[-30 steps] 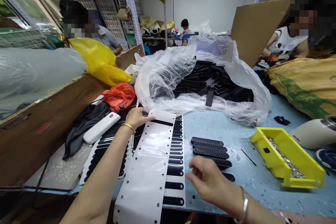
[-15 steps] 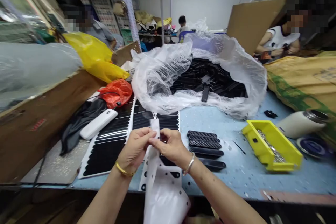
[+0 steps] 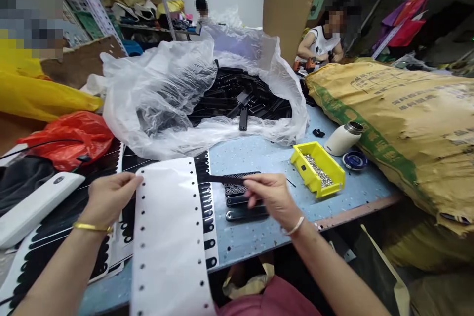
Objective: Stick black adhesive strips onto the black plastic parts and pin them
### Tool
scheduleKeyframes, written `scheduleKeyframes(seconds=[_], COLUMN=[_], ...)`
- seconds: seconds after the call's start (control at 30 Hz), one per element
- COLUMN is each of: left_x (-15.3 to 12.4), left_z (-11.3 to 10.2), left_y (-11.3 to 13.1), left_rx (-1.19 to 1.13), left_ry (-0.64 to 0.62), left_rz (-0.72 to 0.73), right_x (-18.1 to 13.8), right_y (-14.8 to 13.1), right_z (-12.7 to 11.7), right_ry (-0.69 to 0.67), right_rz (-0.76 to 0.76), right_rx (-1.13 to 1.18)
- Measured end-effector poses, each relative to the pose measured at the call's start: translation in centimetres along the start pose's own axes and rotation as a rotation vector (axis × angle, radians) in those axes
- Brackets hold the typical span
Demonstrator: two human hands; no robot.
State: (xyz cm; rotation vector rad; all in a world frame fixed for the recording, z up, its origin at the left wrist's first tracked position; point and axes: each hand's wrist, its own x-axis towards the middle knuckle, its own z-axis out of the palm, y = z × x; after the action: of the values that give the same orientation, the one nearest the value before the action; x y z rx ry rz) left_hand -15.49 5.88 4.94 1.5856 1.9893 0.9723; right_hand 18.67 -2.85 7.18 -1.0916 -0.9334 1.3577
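My left hand pinches the top left corner of a white backing sheet, which hangs over the table edge and has small dark holes down both sides. Between the thumb and fingers of my right hand is a thin black strip, held level and apart from the sheet. Just below it on the blue table lie several black bars, some with a patterned top; my right hand partly covers them. Sheets of black strips lie under and behind my left arm.
A clear plastic bag full of black parts stands behind. To the right are a yellow bin of small metal pieces, an open flask and a large sack. A white device lies left. Co-workers sit beyond.
My hands have moved apart. The white sheet is now spread flat toward me, and the black strip is in my right hand. The view has turned right.
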Motion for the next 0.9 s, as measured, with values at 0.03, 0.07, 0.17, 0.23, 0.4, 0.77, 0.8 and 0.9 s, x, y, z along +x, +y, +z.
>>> scheduleKeyframes(seconds=[0.03,0.07,0.17,0.23,0.4,0.77,0.8,0.9], left_x=[1.5,2.8,5.3,5.8,4.1,-6.1,-6.2,-6.4], left_z=[-0.1,-0.1,0.4,1.1,3.0,8.9,9.6,11.3], left_y=[0.1,0.4,2.0,3.1,5.0,9.6,9.3,7.9], left_rx=[0.182,0.328,0.689,0.829,0.843,-0.115,-0.103,-0.096], left_ry=[0.006,-0.005,-0.076,-0.124,0.007,-0.590,-0.599,-0.585], left_rz=[0.079,0.143,0.186,0.149,0.061,0.464,0.473,0.517], right_x=[-0.2,-0.3,-0.9,-1.3,-1.7,-0.1,-0.1,0.0], right_y=[-0.6,-1.0,-1.3,-1.0,-0.8,-0.2,-0.3,-0.6], right_z=[-2.0,-3.8,-7.8,-9.1,-9.2,-8.3,-8.2,-8.0], right_ry=[0.055,0.109,0.215,0.228,0.150,0.060,0.038,-0.034], right_rz=[-0.037,-0.068,-0.090,-0.078,-0.012,0.045,0.054,0.081], right_rx=[-0.026,-0.050,-0.092,-0.097,-0.043,-0.067,-0.064,-0.053])
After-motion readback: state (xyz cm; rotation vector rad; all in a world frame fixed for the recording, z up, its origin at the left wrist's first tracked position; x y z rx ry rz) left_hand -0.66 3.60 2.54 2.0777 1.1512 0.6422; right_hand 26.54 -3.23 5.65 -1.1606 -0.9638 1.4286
